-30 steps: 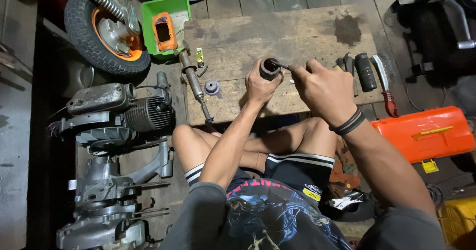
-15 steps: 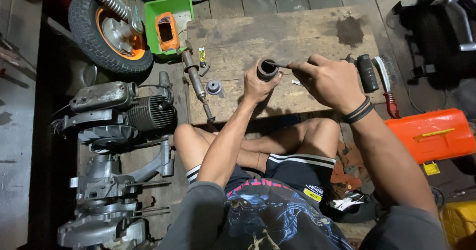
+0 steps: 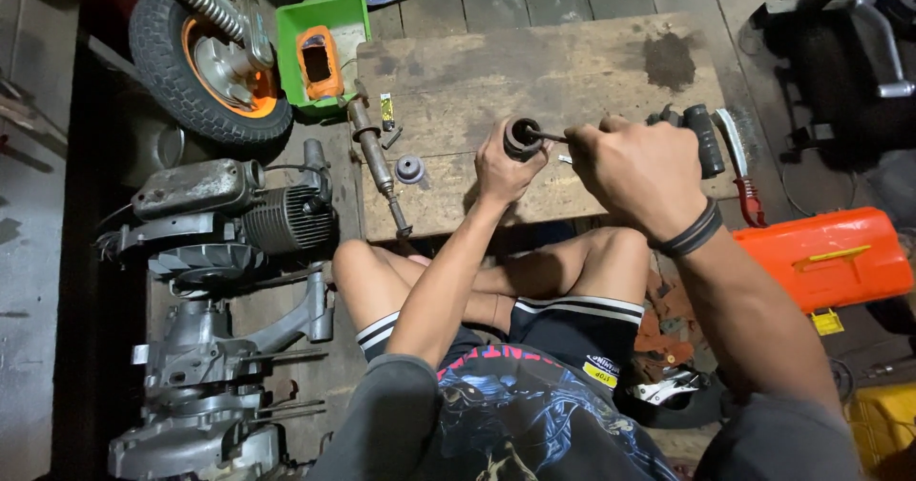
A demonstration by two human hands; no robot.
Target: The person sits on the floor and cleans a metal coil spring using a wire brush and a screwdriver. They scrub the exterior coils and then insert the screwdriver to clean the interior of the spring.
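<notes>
Gripping dark cylinder [image 3: 521, 138] upright, left hand [image 3: 503, 169], right hand [image 3: 634, 171] clutching thin rod [image 3: 548, 136] (tip inside).

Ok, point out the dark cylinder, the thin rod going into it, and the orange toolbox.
dark cylinder [image 3: 521, 138], head view, on its open top rim.
thin rod [image 3: 548, 136], head view, on its bare shaft.
orange toolbox [image 3: 821, 257], head view, on its lid.

The right hand [image 3: 634, 171] hides the thin tool's [image 3: 549, 136] handle.
</notes>
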